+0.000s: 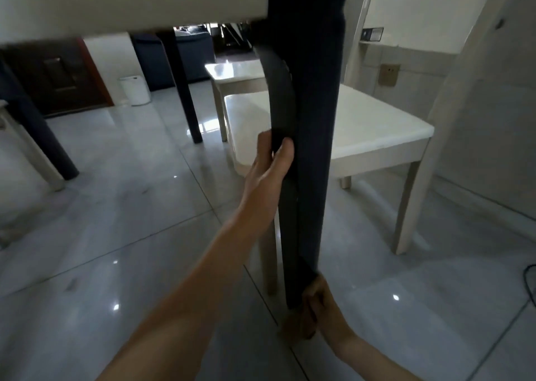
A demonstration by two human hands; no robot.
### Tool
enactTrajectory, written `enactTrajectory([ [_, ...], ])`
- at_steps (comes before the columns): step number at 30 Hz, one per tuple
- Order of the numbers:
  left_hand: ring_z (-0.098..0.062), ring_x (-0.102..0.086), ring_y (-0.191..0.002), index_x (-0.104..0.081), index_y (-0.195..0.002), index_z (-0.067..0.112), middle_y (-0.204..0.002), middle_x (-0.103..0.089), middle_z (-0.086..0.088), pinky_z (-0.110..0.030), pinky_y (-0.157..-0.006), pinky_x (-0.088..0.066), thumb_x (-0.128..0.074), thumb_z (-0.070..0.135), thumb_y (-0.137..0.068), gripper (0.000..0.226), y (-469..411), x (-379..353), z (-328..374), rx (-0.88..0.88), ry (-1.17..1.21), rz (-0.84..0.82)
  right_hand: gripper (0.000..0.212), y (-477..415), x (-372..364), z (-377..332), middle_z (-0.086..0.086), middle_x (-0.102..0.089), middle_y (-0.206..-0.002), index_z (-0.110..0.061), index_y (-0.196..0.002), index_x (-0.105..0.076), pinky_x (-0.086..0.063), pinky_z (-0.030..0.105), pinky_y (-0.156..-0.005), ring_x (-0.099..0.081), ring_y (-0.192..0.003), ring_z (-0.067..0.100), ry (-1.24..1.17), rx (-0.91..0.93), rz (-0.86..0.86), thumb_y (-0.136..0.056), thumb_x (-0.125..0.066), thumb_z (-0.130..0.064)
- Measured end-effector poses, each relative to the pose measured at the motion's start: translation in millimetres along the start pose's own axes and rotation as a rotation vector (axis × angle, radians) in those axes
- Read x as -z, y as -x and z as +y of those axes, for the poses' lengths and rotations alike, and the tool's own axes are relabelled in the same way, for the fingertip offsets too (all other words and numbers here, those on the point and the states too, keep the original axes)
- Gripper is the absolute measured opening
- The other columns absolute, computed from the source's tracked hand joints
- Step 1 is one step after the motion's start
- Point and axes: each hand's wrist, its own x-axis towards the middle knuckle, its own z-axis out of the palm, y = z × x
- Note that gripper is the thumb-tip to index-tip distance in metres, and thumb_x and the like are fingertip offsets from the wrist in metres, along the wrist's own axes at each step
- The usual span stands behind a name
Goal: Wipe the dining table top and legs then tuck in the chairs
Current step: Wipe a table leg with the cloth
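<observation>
Gripping a dark cloth [282, 113] against a desk leg, two bare hands work below the desk top [130, 0], seen from low down near the floor. The cloth is a long, narrow strip that lies along the left face of the nearest dark leg [314, 148], from just under the desk's pale edge almost to the floor.

The left hand [271, 160] holds the cloth about halfway down the leg, thumb and fingers curled round the strip and pressing it to the leg. The right hand [317, 305] is at the foot of the same leg, just above the floor, fingers curled round the cloth's lower end. This part is blurred.

Three dark desk legs show in all. The near one stands under the desk's corner, a second [185, 90] is further back, and a third [37, 137] is at the left edge of the view.

Two cream chair seats show behind the near leg: a large one [377, 125] to its right, with a pale backrest [464, 96] rising beside it, and a smaller one [235, 71] further back. One white bin [135, 90] stands against the far wall, beside a dark wooden door [58, 76]. The floor [116, 221] is glossy grey tile with small bright reflections. A black cable [530, 285] curls in at the right edge.
</observation>
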Motion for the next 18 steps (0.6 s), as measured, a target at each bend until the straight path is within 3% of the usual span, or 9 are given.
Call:
enactTrajectory([
  [4,0.0,-0.058,-0.088,-0.041,-0.119,0.005,-0.096,-0.056,0.008,-0.015,-0.074,-0.048,-0.046,0.042,-0.089,0.048,3.0,-2.9,9.3,0.084,0.023,-0.025,0.027,12.2,14.5,-103.7,0.009,-0.062,-0.103,-0.005,-0.12,-0.049,-0.049,0.007,-0.065,-0.062,-0.081,0.004,-0.268,-0.042,0.042,-0.098,-0.038,0.006],
  [7,0.0,-0.057,-0.102,-0.041,-0.126,0.014,-0.105,-0.06,0.02,-0.017,-0.084,-0.047,-0.046,0.046,-0.086,0.051,8.8,0.8,27.9,0.212,-0.004,-0.042,0.029,29.1,28.8,-184.8,0.018,-0.063,-0.12,-0.003,-0.126,-0.051,-0.053,0.016,-0.081,-0.064,-0.105,0.019,-0.382,0.004,0.045,-0.101,-0.036,-0.001],
  [9,-0.004,-0.054,-0.116,-0.04,-0.132,0.022,-0.122,-0.057,0.014,-0.023,-0.094,-0.046,-0.049,0.049,-0.085,0.055,15.6,6.2,50.0,0.325,-0.051,-0.086,0.027,41.4,44.6,-241.6,0.016,-0.064,-0.119,0.004,-0.123,-0.05,-0.053,0.02,-0.087,-0.063,-0.11,0.018,-0.384,0.044,0.025,-0.102,-0.034,-0.001],
  [11,-0.005,-0.054,-0.118,-0.044,-0.127,0.035,-0.128,-0.056,0.005,-0.021,-0.096,-0.044,-0.054,0.042,-0.089,0.04,22.1,11.8,81.6,0.451,-0.104,-0.137,0.021,57.2,63.2,-291.9,0.014,-0.064,-0.115,0.008,-0.113,-0.051,-0.051,0.026,-0.09,-0.063,-0.106,0.013,-0.312,0.088,0.038,-0.1,-0.035,0.005],
  [13,0.001,-0.059,-0.104,-0.051,-0.112,0.037,-0.115,-0.058,0.011,-0.016,-0.088,-0.044,-0.053,0.028,-0.094,0.02,33.7,20.0,121.0,0.582,-0.189,-0.191,0.018,80.2,83.2,-333.7,0.01,-0.065,-0.106,0.007,-0.106,-0.054,-0.047,0.022,-0.087,-0.061,-0.096,0.007,-0.246,0.043,0.075,-0.098,-0.038,0.007],
  [15,-0.001,-0.061,-0.101,-0.057,-0.107,0.033,-0.104,-0.059,0.022,-0.018,-0.088,-0.044,-0.053,0.025,-0.095,0.015,51.9,28.6,176.0,0.643,-0.291,-0.183,0.019,115.4,105.6,-374.4,0.006,-0.067,-0.1,-0.002,-0.108,-0.06,-0.048,0.014,-0.077,-0.063,-0.086,0.0,-0.237,-0.05,0.12,-0.099,-0.043,-0.001],
  [18,0.006,-0.061,-0.092,-0.058,-0.097,0.038,-0.094,-0.066,0.025,-0.009,-0.08,-0.045,-0.054,0.024,-0.095,0.014,75.6,42.9,283.8,0.681,-0.388,-0.192,0.017,181.4,134.0,-443.9,0.003,-0.068,-0.093,-0.01,-0.101,-0.062,-0.05,0.012,-0.071,-0.063,-0.076,-0.004,-0.227,-0.169,0.183,-0.098,-0.046,-0.004],
])
